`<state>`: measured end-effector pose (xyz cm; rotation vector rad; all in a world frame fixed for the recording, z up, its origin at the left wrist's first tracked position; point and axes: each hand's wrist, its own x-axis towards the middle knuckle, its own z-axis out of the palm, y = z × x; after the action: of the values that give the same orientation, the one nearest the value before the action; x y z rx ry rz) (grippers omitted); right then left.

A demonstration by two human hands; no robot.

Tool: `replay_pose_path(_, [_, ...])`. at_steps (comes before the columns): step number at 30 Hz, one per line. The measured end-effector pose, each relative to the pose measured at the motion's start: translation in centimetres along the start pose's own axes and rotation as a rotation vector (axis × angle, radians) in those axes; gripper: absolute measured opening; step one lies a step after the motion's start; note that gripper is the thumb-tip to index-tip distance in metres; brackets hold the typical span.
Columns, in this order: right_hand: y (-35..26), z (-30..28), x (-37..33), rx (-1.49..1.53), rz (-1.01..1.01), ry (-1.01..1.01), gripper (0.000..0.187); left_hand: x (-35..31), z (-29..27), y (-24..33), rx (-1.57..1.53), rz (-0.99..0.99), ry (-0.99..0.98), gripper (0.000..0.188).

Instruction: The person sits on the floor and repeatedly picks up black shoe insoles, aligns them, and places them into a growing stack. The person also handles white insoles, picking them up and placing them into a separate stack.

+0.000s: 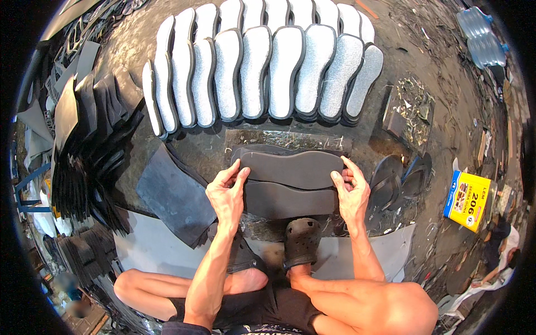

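Note:
A dark grey shoe sole (293, 169) lies sideways between my two hands. My left hand (226, 195) pinches its left end between thumb and fingers, and my right hand (353, 191) grips the right end the same way. Just nearer to me is a second dark sole (289, 201), roughly parallel to the first. Behind the held one, the edges of more dark soles show, mostly covered. These sit over a worn dark board (290, 138), whose far edge is visible.
Two curved rows of soles with white fleecy tops (286, 72) stand beyond the board. Dark sheets (95, 151) are piled at left, with a bluish-black sheet (170, 187) nearer. Sandals (386, 181), a scrap-covered block (410, 109) and a yellow container (469, 200) are at right.

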<state>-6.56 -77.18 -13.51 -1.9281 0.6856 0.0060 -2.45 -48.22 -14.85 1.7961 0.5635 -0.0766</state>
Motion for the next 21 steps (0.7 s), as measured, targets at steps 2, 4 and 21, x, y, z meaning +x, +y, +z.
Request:
replay_pose_path(2, [-0.1, 0.0, 0.1, 0.001, 0.014, 0.003, 0.050, 0.2, -0.2, 0.7, 0.139, 0.040, 0.000, 0.037])
replay_pose_path(4, [-0.2, -0.2, 0.4, -0.007, 0.049, -0.022, 0.051, 1.0, -0.4, 1.2, 0.275, 0.121, -0.031, 0.034])
replay_pose_path(21, [2.1, -3.2, 1.4, 0.431, 0.069, -0.162, 0.045, 0.3, -0.9, 4.1, -0.443, 0.018, -0.353, 0.033])
